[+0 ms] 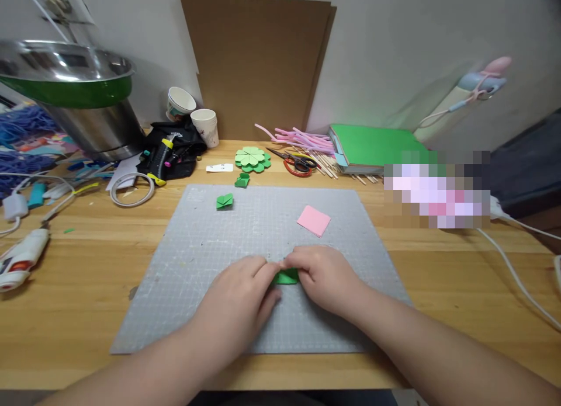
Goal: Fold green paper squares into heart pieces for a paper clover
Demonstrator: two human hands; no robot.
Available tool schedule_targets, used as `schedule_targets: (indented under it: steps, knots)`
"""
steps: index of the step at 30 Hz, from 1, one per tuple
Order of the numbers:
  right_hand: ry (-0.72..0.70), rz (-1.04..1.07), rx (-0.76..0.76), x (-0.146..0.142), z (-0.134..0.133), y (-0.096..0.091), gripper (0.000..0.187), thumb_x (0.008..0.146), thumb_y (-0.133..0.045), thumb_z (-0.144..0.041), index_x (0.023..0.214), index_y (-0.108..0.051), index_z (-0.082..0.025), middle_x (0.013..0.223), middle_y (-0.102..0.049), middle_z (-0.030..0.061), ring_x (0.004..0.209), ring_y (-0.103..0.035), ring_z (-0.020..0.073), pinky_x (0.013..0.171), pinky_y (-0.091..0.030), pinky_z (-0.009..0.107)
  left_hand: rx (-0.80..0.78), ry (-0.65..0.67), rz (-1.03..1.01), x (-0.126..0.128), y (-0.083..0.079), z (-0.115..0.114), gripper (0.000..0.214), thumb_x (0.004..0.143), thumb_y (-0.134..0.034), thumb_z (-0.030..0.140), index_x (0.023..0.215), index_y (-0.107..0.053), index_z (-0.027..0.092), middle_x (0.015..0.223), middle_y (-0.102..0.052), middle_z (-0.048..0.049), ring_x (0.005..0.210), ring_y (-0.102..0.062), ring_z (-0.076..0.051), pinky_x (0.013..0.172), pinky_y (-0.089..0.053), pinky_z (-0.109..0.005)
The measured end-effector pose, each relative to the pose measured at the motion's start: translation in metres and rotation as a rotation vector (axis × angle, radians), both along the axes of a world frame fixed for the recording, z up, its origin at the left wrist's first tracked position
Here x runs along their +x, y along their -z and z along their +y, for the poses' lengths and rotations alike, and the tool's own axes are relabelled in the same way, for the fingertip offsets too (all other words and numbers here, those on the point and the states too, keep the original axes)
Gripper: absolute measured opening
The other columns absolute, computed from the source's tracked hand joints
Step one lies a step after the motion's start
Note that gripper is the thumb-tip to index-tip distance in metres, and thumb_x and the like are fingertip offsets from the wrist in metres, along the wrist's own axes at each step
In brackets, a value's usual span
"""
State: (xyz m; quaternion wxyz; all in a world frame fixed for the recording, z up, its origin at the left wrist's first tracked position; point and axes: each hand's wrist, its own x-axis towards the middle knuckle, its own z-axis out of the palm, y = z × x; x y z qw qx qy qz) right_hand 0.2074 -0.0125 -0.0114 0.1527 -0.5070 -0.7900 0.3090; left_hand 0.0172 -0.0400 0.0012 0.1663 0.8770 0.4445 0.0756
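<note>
Both my hands meet over a small folded green paper piece (286, 276) near the front middle of a grey cutting mat (197, 260). My left hand (239, 298) pinches its left end with curled fingers. My right hand (322, 274) presses and pinches its right end. Most of the paper is hidden under my fingers. A folded green heart shape (224, 201) lies on the mat's far left. A pink paper square (314, 220) lies on the mat's far right part.
Behind the mat lie a green paper clover (253, 159), another folded green piece (242, 180), red-handled scissors (298, 162), pink straws and wooden sticks (307, 142), and a green paper stack (372, 146). A glue gun (20, 259), cables, two paper cups (205, 125) and a metal bowl (65, 73) crowd the left.
</note>
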Motion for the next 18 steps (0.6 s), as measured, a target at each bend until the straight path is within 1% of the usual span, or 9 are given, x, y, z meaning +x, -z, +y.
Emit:
schedule_targets:
  steps: [2,4,5,8,10,12,14,16,18]
  knots:
    - [0.139,0.278,-0.168,0.004,0.006,0.007,0.032,0.067,-0.046,-0.004,0.077,-0.071,-0.021,0.074,-0.067,0.0006,0.073,-0.057,0.0164,0.068,-0.037,0.028,-0.007,0.02,0.003,0.005,0.001,0.01,0.022,0.087,-0.055,0.024,0.108,-0.055,0.019,0.096,-0.06,-0.0046,0.09,-0.056,-0.023,0.076,-0.048,-0.038]
    - [0.257,0.449,-0.278,0.007,0.012,0.012,0.032,0.064,-0.044,-0.007,0.078,-0.07,-0.019,0.063,-0.061,-0.0006,0.06,-0.054,0.0139,0.061,-0.04,0.027,0.021,0.068,0.053,0.01,0.003,0.015,0.013,0.088,-0.055,0.025,0.098,-0.058,0.017,0.091,-0.06,-0.0047,0.085,-0.056,-0.023,0.072,-0.048,-0.037]
    - [0.3,0.492,-0.3,0.008,0.015,0.014,0.033,0.064,-0.042,-0.009,0.08,-0.069,-0.017,0.06,-0.057,-0.0013,0.054,-0.052,0.0125,0.056,-0.039,0.025,0.052,0.107,0.085,0.011,0.005,0.016,0.011,0.09,-0.052,0.025,0.092,-0.059,0.017,0.088,-0.059,-0.0049,0.081,-0.056,-0.022,0.069,-0.047,-0.036]
    - [0.398,0.6,-0.318,0.009,0.019,0.013,0.034,0.066,-0.038,-0.013,0.086,-0.065,-0.015,0.062,-0.052,-0.0016,0.049,-0.048,0.0098,0.048,-0.037,0.023,0.165,0.244,0.16,0.013,0.006,0.018,0.021,0.092,-0.041,0.017,0.082,-0.06,0.015,0.08,-0.059,-0.0064,0.073,-0.055,-0.022,0.062,-0.044,-0.035]
    - [0.439,0.666,-0.313,0.01,0.02,0.011,0.032,0.067,-0.04,-0.016,0.087,-0.064,-0.015,0.066,-0.052,-0.0011,0.051,-0.048,0.009,0.049,-0.038,0.022,0.153,0.241,0.096,0.012,0.003,0.021,0.023,0.091,-0.041,0.013,0.082,-0.061,0.015,0.078,-0.06,-0.0065,0.072,-0.055,-0.022,0.063,-0.043,-0.034]
    - [0.466,0.717,-0.293,0.01,0.019,0.008,0.028,0.072,-0.044,-0.021,0.091,-0.064,-0.015,0.072,-0.054,-0.0001,0.055,-0.05,0.0089,0.053,-0.041,0.023,-0.021,0.071,-0.124,0.01,-0.003,0.026,0.019,0.088,-0.046,0.016,0.081,-0.063,0.016,0.075,-0.062,-0.0042,0.07,-0.056,-0.019,0.064,-0.042,-0.032]
    - [0.454,0.8,-0.308,0.009,0.016,0.006,0.026,0.079,-0.048,-0.031,0.095,-0.063,-0.016,0.078,-0.055,0.0016,0.061,-0.054,0.0102,0.056,-0.044,0.024,-0.332,-0.179,-0.459,0.007,-0.006,0.032,0.011,0.085,-0.053,0.022,0.078,-0.061,0.018,0.07,-0.061,-0.0006,0.065,-0.055,-0.015,0.06,-0.041,-0.027]
    - [0.375,0.901,-0.402,0.006,0.011,0.004,0.034,0.084,-0.048,-0.045,0.095,-0.06,-0.016,0.078,-0.055,0.0028,0.063,-0.056,0.0125,0.054,-0.046,0.026,-0.661,-0.362,-0.757,0.006,-0.007,0.037,0.013,0.079,-0.061,0.028,0.074,-0.058,0.017,0.065,-0.059,0.0022,0.058,-0.052,-0.011,0.056,-0.039,-0.023]
    - [0.248,0.938,-0.547,0.002,0.005,0.002,0.04,0.084,-0.048,-0.054,0.089,-0.057,-0.016,0.073,-0.055,0.0021,0.06,-0.057,0.0135,0.047,-0.045,0.025,-0.891,-0.451,-0.948,0.005,-0.004,0.04,0.02,0.074,-0.067,0.031,0.07,-0.055,0.016,0.06,-0.057,0.0037,0.054,-0.049,-0.009,0.055,-0.038,-0.021]
